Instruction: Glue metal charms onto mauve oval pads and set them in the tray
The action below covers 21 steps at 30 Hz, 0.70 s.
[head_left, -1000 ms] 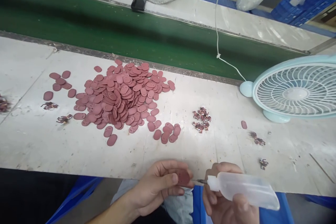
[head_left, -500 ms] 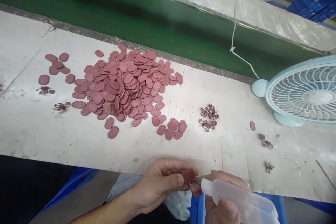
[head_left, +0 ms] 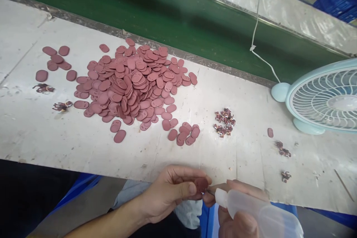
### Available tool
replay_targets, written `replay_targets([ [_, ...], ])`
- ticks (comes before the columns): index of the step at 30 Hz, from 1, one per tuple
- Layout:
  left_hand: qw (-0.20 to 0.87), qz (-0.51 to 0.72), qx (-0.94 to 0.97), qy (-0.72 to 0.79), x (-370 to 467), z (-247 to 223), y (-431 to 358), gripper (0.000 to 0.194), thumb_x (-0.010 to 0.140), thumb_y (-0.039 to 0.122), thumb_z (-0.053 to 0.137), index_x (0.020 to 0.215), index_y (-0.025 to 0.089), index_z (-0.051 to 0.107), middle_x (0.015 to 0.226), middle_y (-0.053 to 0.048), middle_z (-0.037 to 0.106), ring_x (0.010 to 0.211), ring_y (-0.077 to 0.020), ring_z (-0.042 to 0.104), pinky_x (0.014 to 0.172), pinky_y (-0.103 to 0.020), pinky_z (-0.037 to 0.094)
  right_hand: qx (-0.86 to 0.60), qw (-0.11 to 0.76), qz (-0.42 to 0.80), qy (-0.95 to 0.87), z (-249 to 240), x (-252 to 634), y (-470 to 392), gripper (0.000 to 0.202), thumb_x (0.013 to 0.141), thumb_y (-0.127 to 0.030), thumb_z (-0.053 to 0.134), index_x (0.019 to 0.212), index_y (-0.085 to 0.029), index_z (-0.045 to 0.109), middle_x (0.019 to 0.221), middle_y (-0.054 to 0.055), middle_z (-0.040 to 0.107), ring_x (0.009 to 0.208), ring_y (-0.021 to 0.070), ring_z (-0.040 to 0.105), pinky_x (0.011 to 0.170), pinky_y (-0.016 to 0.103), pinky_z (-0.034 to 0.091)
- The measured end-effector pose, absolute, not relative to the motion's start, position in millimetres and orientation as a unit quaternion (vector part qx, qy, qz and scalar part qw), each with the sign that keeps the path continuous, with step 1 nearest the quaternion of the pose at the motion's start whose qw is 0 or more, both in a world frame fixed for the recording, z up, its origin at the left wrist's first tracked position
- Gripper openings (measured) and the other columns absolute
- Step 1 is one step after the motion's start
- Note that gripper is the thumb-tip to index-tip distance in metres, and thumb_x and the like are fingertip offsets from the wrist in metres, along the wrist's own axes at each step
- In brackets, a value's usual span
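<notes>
My left hand (head_left: 170, 193) pinches a reddish-brown oval disc (head_left: 201, 185) between thumb and fingers, just off the table's front edge. Wrapped round a translucent white squeeze bottle (head_left: 256, 208) is my right hand (head_left: 241, 212). The bottle lies tilted, its thin dark nozzle tip (head_left: 211, 192) pointing left at the disc's right edge. Whether tip and disc touch, I cannot tell. Beyond my hands, a large heap of similar oval discs (head_left: 134, 85) covers the table's middle, some showing small holes. Several small brown-and-white figures (head_left: 224, 122) lie clustered to the right of it.
A light-blue fan (head_left: 329, 100) stands at the right, its white cord (head_left: 255, 29) crossing a green conveyor belt (head_left: 117, 11) behind the white table (head_left: 97, 148). More small figures (head_left: 61, 106) lie at the left, with loose discs (head_left: 57, 58) behind them. Blue crates (head_left: 334, 3) stand at the far right.
The view has shifted slightly, so the heap and the belt sit a little higher in the picture. Both hands keep their hold on disc and bottle, almost unmoved.
</notes>
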<state>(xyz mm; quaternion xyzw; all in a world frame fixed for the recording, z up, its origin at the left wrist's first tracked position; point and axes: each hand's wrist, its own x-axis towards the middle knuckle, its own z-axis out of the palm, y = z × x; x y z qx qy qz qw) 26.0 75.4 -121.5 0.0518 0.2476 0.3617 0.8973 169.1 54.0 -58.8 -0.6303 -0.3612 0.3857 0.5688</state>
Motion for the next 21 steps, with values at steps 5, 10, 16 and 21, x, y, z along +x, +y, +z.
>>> replay_targets([
  [5,0.897,0.371,0.042,0.235,26.7,-120.1,77.1,0.032,0.078,0.029,0.085,0.108,0.018,0.080,0.106,-0.010,0.080,0.092,-0.0203,0.073,0.087,-0.036,0.057,-0.640,0.560,0.395,-0.347,-58.9,163.6,53.2,0.022,0.080,-0.052,0.077,0.097,-0.037,0.075,0.080,0.001,0.068,0.060,0.0267,0.066,0.051,0.045,0.055],
  [10,0.897,0.371,0.043,0.237,26.4,-118.7,77.6,0.033,0.076,0.031,0.087,0.106,0.017,0.080,0.101,-0.009,0.080,0.085,-0.0187,0.073,0.085,-0.034,0.057,-0.626,0.533,0.411,-0.394,-57.0,168.9,52.3,0.019,0.086,-0.047,0.072,0.103,-0.038,0.073,0.081,0.001,0.071,0.063,0.0277,0.067,0.054,0.046,0.055],
  [16,0.897,0.364,0.054,0.245,24.9,-120.5,75.9,0.031,0.080,0.030,0.083,0.109,0.021,0.079,0.108,-0.009,0.079,0.094,-0.0193,0.072,0.088,-0.034,0.055,-0.577,0.575,0.418,-0.402,-67.7,172.9,54.9,0.026,0.089,-0.048,0.066,0.107,-0.030,0.069,0.073,0.004,0.073,0.059,0.0266,0.067,0.052,0.040,0.054],
  [21,0.899,0.368,0.058,0.229,25.9,-119.2,77.0,0.028,0.083,0.028,0.081,0.110,0.022,0.079,0.104,-0.009,0.080,0.088,-0.0199,0.075,0.088,-0.035,0.056,-0.556,0.593,0.401,-0.422,-77.8,175.4,52.1,0.027,0.088,-0.043,0.065,0.108,-0.025,0.068,0.073,0.005,0.072,0.058,0.0263,0.068,0.046,0.037,0.052],
])
